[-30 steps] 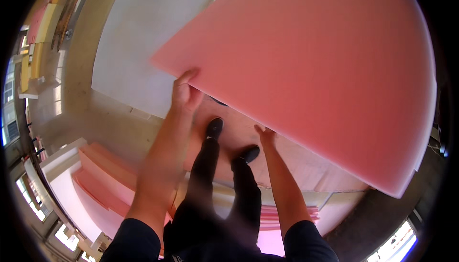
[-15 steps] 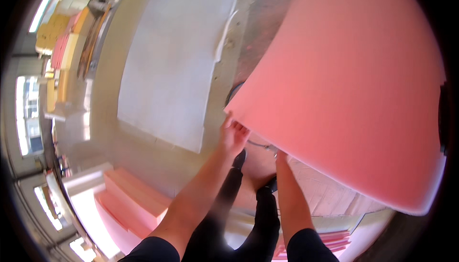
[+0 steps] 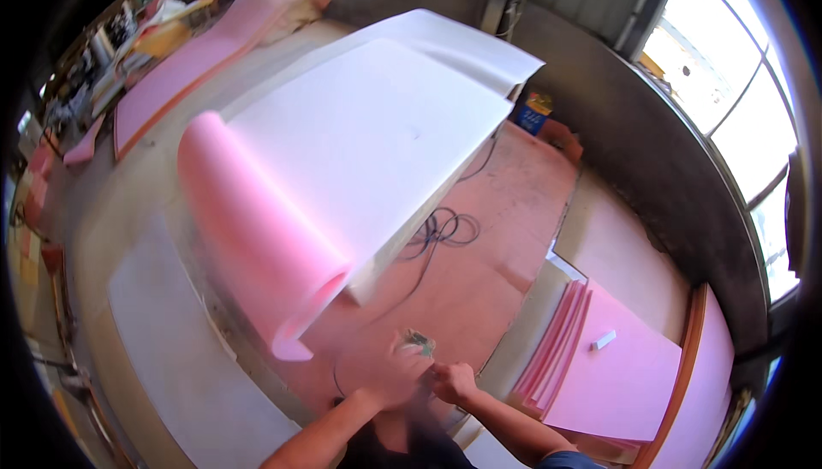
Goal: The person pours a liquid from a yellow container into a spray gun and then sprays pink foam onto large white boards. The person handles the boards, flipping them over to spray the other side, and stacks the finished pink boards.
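Observation:
In front of my body, both hands are close together. My left hand (image 3: 401,376) is smeared by motion, and its fingers cannot be read. A small green and whitish thing (image 3: 417,343) shows just beyond it, its kind unclear. My right hand (image 3: 455,382) is curled closed beside the left, and whatever it may hold is hidden. Ahead and to the left, a pink foam sheet (image 3: 257,229) lies curled over into a loose roll, apart from both hands. It rests along the near left side of a large white sheet (image 3: 368,118).
A dark cable (image 3: 441,229) lies coiled on the reddish floor covering (image 3: 479,272). Stacked pink foam sheets (image 3: 629,366) stand at the right, with a small white block (image 3: 603,341) on top. Another white sheet (image 3: 188,341) lies at lower left. A blue container (image 3: 533,115) stands by the wall.
My hands have let go of the pink foam sheet and come together before me. The sheet now lies curled at the left. My view has turned toward the wall and windows.

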`<state>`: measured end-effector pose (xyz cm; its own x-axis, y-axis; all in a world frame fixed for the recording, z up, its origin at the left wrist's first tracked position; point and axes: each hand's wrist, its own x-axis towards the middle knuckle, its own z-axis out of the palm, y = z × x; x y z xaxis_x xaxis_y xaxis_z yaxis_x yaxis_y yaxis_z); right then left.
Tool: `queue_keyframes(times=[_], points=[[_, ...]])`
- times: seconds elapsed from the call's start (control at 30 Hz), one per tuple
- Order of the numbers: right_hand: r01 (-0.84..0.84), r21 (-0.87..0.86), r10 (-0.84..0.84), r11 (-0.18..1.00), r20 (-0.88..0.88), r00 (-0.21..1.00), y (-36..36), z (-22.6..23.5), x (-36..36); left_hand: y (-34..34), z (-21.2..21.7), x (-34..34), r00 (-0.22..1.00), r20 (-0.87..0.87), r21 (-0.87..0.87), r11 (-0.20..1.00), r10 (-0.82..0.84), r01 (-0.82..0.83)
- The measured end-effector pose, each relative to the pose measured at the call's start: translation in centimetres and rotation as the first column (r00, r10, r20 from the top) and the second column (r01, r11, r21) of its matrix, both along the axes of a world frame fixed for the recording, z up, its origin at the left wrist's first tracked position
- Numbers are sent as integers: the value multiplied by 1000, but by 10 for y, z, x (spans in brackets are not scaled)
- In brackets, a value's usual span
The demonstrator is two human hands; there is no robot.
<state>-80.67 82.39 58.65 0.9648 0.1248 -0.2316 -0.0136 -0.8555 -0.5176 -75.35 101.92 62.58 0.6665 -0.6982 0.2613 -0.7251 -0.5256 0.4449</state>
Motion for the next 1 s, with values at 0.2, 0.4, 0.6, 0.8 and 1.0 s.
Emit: queue_keyframes(times=[0.2,0.4,0.6,0.8,1.0], points=[[228,105,-240,968,121,963,-109,118,10,-135,123,78,885,-14,92,881,-465,465],[238,691,-354,683,27,935,-201,218,20,-214,209,130,803,178,-148,791,-569,594],[87,863,-449,498,171,877,-284,217,70,-301,291,198,739,333,-250,701,-586,668],[88,833,-570,546,293,768,-324,227,199,-337,310,307,735,389,-262,699,-555,666],[113,654,-588,748,573,570,-432,205,264,-312,224,445,933,208,-302,888,-294,347]])
